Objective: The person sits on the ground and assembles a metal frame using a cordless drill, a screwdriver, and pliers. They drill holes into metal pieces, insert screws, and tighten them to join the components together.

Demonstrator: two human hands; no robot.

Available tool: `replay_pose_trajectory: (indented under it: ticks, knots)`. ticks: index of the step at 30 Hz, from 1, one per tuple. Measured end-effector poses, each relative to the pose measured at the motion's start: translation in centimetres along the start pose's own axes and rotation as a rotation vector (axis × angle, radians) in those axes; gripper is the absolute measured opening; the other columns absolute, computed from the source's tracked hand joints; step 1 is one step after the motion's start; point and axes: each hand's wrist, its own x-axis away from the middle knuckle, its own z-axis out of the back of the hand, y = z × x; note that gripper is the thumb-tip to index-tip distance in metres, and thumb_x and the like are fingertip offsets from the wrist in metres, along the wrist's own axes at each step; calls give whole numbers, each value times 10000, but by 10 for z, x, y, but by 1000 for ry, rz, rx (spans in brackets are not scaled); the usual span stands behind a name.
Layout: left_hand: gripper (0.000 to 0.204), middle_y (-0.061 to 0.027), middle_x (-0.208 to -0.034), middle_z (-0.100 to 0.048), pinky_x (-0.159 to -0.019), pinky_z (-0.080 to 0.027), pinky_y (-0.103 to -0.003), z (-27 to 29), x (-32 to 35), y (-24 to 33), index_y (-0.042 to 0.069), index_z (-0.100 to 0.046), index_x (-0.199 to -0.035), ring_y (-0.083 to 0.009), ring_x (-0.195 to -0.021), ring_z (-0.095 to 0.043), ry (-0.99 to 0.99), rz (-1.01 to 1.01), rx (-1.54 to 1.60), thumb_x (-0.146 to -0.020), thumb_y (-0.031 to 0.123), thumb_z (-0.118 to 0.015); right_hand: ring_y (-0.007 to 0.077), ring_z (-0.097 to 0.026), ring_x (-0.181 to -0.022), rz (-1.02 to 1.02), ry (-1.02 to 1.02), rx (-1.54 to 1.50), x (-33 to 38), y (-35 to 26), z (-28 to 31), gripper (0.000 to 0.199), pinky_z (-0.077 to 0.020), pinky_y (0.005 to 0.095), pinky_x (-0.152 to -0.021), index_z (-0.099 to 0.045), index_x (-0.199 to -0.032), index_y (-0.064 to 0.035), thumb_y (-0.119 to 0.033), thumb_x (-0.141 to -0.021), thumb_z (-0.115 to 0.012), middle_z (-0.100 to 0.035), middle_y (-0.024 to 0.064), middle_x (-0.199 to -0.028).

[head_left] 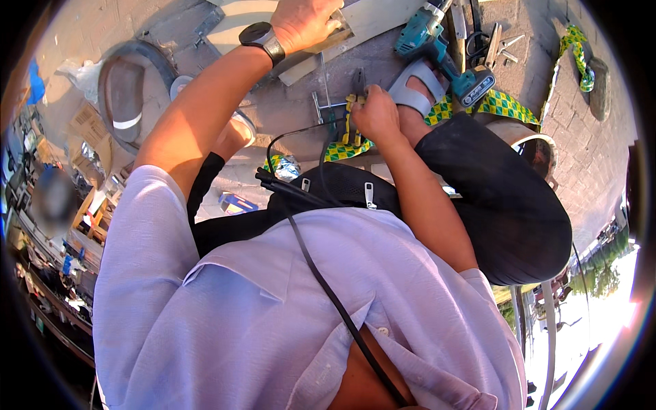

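Note:
My left hand, with a black watch on the wrist, is at the top edge over pale wooden boards. Its fingers are curled; whatever they hold, if anything, is hidden. Between my feet, my right hand is closed at a yellow and black hand tool whose dark end points away from me. The hand covers part of this tool, so its kind is unclear. A thin metal T-handled tool lies just left of it.
A teal cordless drill stands by my right sandal, its battery toward me. Scissors and pliers lie beyond it. Green-yellow patterned strap runs over the paving. A black cable crosses my shirt. Far left are a tyre-like ring and cardboard.

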Motion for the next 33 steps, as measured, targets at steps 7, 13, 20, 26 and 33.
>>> replay_pose_trajectory:
  ticks: [7,13,20,26,33]
  knots:
    - [346,-188,-928,-737,-787,-560,-497,-18,96,88,86,-744,-946,-402,-871,-705,-331,868,106,-830,412,-758,461,-629,-1120,-36,-23,9,3,1,-4,495,-509,505,-979,-623,-1240,47,-215,-832,-720,-659,291,-1181]
    - [395,-243,-916,-730,-817,-559,-492,-84,140,94,38,-748,-918,-434,-918,-704,-290,861,84,-844,425,-724,437,-570,-1201,240,464,188,-3,-1,41,368,-473,499,-1030,-622,-1110,16,-188,-820,-721,-612,243,-1245]
    - [323,-274,-967,-718,-871,-554,-508,-70,127,103,14,-740,-914,-451,-971,-690,-267,882,53,-839,319,-667,401,-490,-1340,-84,405,369,-40,11,110,497,-361,481,-1151,-568,-1265,-12,-198,-836,-735,-568,215,-1370]
    - [315,-257,-970,-718,-838,-550,-522,-71,156,114,-1,-737,-933,-447,-959,-687,-656,581,111,-864,299,-668,402,-567,-1288,-174,251,344,-69,22,119,679,-474,474,-1065,-444,-1378,-21,-192,-807,-769,-598,216,-1345]
    - [324,-174,-1193,-683,-877,-543,-455,-43,112,94,91,-708,-1109,-378,-1086,-650,-134,490,-6,-837,264,-746,416,-646,-1193,-135,229,283,-94,44,125,632,-509,475,-1022,-472,-1333,7,-186,-795,-739,-661,271,-1256]
